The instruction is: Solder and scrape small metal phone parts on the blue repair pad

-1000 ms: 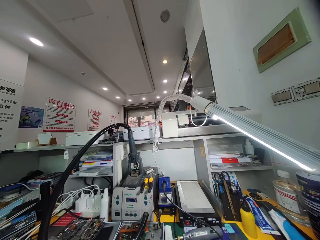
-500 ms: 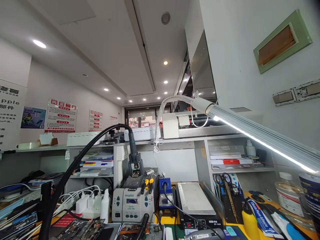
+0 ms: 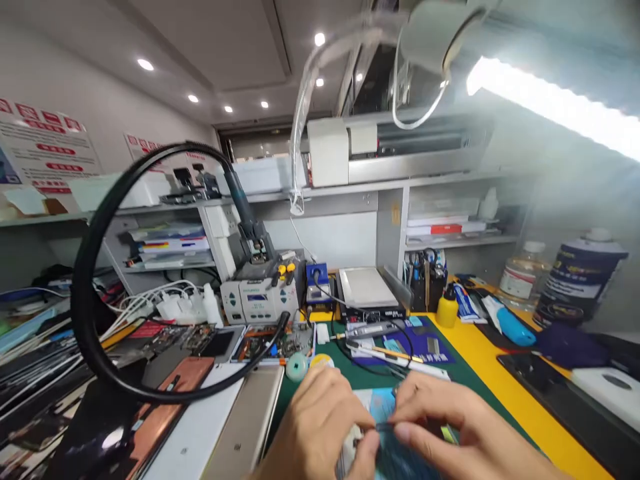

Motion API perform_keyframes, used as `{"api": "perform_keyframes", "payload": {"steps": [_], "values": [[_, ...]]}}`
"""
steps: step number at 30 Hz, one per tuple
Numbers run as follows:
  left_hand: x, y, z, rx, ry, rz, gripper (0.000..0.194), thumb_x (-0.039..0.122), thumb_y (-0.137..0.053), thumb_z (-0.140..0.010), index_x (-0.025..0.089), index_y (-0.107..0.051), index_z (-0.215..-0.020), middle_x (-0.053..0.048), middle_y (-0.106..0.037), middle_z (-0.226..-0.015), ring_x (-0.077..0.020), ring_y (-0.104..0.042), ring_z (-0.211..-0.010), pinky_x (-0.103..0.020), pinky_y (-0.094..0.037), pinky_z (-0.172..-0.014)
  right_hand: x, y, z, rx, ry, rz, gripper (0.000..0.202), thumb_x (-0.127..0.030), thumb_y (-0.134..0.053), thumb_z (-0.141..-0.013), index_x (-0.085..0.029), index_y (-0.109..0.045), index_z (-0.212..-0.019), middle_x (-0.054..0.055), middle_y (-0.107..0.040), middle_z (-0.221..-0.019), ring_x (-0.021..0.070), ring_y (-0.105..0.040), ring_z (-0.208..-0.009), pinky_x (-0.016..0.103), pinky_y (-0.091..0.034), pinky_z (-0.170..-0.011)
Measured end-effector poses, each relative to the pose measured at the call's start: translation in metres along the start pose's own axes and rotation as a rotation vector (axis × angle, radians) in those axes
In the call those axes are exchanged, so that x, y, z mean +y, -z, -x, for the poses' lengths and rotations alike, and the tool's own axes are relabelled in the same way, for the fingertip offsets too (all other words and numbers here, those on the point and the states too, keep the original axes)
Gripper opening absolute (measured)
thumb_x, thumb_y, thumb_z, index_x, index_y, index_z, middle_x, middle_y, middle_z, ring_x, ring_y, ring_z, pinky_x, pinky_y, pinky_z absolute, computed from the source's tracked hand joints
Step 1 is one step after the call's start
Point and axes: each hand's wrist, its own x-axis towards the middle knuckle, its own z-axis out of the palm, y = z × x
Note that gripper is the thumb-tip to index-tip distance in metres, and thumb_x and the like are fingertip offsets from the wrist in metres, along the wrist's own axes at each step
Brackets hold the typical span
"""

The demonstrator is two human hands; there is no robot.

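My left hand (image 3: 320,417) is at the lower middle, its thumb and forefinger pinched together at the near end of the green mat (image 3: 480,380). Close to its right, my right hand (image 3: 450,417) pinches from the other side. Between the fingertips runs a thin dark edge (image 3: 384,427) of a small piece that both hands seem to grip; its kind cannot be made out. Beneath them lies a blue, partly see-through sheet or packet (image 3: 400,457), mostly covered by the hands. A round pale-green spool (image 3: 297,367) sits just beyond my left hand.
Phone backs (image 3: 245,420) lie at left under a looping black hose (image 3: 85,300) from a grey hot-air station (image 3: 260,297). Behind are a heating plate (image 3: 367,287) and a soldering iron (image 3: 370,330). A yellow bottle (image 3: 447,308) and a bright tube lamp (image 3: 560,93) are at right.
The view has tilted down and come closer to the bench. Both hands, out of sight before, now show at the bottom, pinching a small dark piece.
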Motion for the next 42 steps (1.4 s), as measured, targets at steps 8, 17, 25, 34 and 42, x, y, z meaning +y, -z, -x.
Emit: {"api": "perform_keyframes", "payload": {"steps": [8, 17, 25, 34, 42], "values": [[0.009, 0.022, -0.011, -0.316, 0.235, 0.020, 0.011, 0.012, -0.052, -0.091, 0.018, -0.060, -0.090, -0.004, -0.060, -0.087, -0.0202, -0.051, -0.087, -0.042, -0.041, -0.086, 0.020, 0.013, -0.005, -0.145, -0.387, -0.289, 0.034, -0.049, -0.066, -0.088, -0.015, -0.068, -0.087, -0.003, -0.054, -0.065, 0.0090, -0.044, -0.050, 0.021, -0.038, -0.046], [0.010, 0.016, -0.004, -0.468, 0.268, -0.071, 0.009, 0.024, -0.056, -0.092, 0.019, -0.061, -0.096, -0.006, -0.057, -0.098, -0.0249, -0.047, -0.098, -0.049, -0.037, -0.099, 0.017, 0.004, -0.005, -0.107, -0.405, -0.275, 0.034, -0.049, -0.064, -0.089, -0.016, -0.068, -0.081, -0.002, -0.056, -0.067, 0.0085, -0.044, -0.048, 0.020, -0.035, -0.042], [0.010, 0.010, -0.006, -0.409, 0.248, -0.126, 0.007, 0.022, -0.057, -0.090, 0.017, -0.062, -0.090, -0.006, -0.058, -0.091, -0.0237, -0.048, -0.091, -0.052, -0.039, -0.097, 0.014, -0.005, -0.009, -0.135, -0.473, -0.232, 0.032, -0.046, -0.061, -0.091, -0.017, -0.076, -0.090, -0.006, -0.043, -0.054, 0.0045, -0.032, -0.037, 0.016, -0.027, -0.033], [0.007, 0.008, -0.001, -0.435, 0.237, -0.121, 0.013, 0.021, -0.051, -0.094, 0.017, -0.061, -0.087, -0.006, -0.057, -0.087, -0.0240, -0.046, -0.091, -0.051, -0.040, -0.094, 0.013, -0.007, -0.014, -0.151, -0.476, -0.147, 0.029, -0.040, -0.061, -0.090, -0.017, -0.079, -0.091, -0.004, -0.047, -0.055, 0.0034, -0.030, -0.033, 0.016, -0.026, -0.030], [0.006, 0.007, -0.001, -0.459, 0.203, -0.131, 0.014, 0.020, -0.048, -0.096, 0.017, -0.060, -0.089, -0.004, -0.057, -0.087, -0.0222, -0.046, -0.091, -0.051, -0.033, -0.104, 0.013, -0.008, -0.014, -0.167, -0.439, -0.102, 0.028, -0.036, -0.058, -0.092, -0.017, -0.078, -0.087, -0.004, -0.045, -0.057, 0.0051, -0.030, -0.041, 0.015, -0.027, -0.034]]}}
